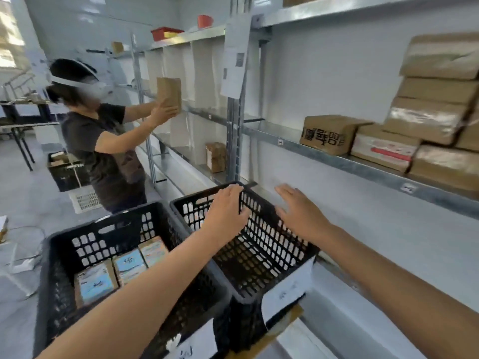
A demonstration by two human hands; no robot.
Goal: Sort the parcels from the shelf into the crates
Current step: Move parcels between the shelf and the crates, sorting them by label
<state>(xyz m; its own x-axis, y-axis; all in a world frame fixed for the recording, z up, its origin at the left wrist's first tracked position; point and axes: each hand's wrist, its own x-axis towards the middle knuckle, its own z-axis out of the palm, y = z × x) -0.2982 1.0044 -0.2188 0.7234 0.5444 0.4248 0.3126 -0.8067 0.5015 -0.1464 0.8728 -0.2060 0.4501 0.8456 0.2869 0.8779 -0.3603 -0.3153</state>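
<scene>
Left hand [226, 212] and right hand [298, 215] hover flat over right crate's [261, 255] rim.

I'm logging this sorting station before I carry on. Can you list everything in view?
left crate: one, black, front left
right crate: one, black, beside it, against the shelving
crated parcels: three, pale blue labels, in the left crate
shelf parcels: at least six, brown, stacked on the shelf at right
lone parcel: one, brown, lower shelf further along
other person: one, dark shirt, at left, facing the shelving
held parcel: one, brown, in that person's hands
far crate: one, black, on the floor behind that person
red tray: one, top shelf
paper sheet: one, white, on a shelf upright
left hand: open, over the right crate
right hand: open, above its right wall
</scene>
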